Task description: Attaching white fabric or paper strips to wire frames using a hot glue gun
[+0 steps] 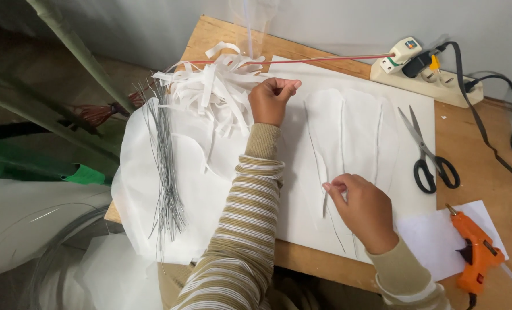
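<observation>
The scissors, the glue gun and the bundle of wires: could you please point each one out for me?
scissors (429,156), head view, just above the black handles.
glue gun (475,248), head view, middle of the orange body.
bundle of wires (165,166), head view, midway along the grey strands.

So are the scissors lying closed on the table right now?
No, the scissors lie open on the white sheet, blades spread apart, clear of the right hand.
</observation>
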